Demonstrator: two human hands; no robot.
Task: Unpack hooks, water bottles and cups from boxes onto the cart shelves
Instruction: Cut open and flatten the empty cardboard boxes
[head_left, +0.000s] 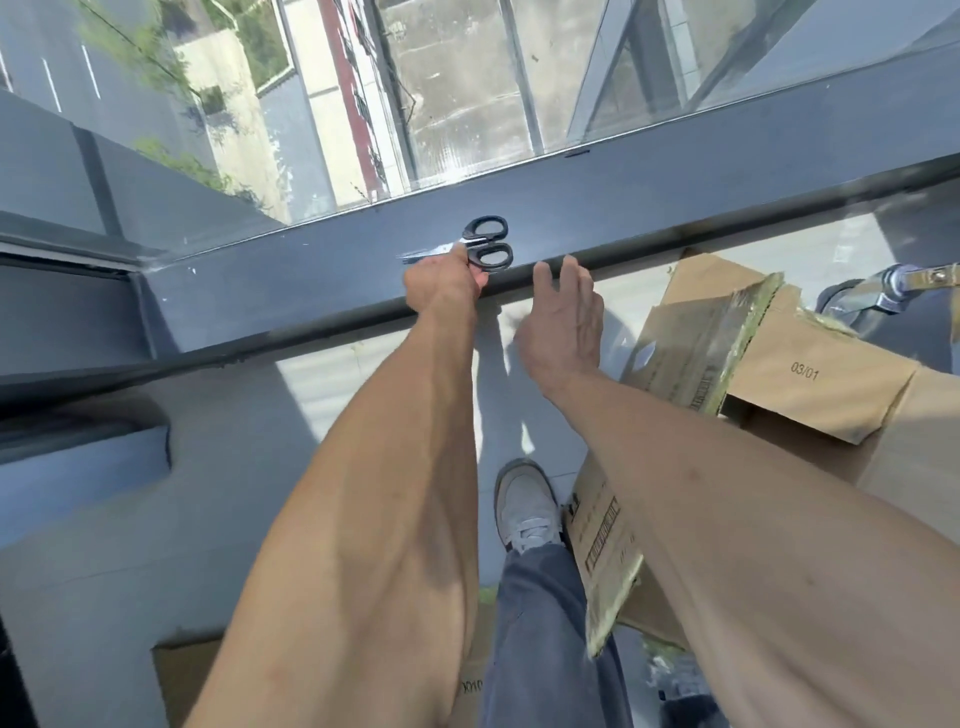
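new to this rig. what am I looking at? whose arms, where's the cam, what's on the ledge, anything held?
There is no robot here: these are a person's two bare arms, filmed by one wide-angle camera worn on the head, looking forward and down. The left hand reaches to a dark grey metal window ledge and has its fingers on a pair of black-handled scissors lying there, near the blades. Whether it grips them or only touches them is hard to tell. The right hand hangs beside it, fingers relaxed, holding nothing. To the right on the floor stand opened brown cardboard boxes. Below, a grey sneaker shows.
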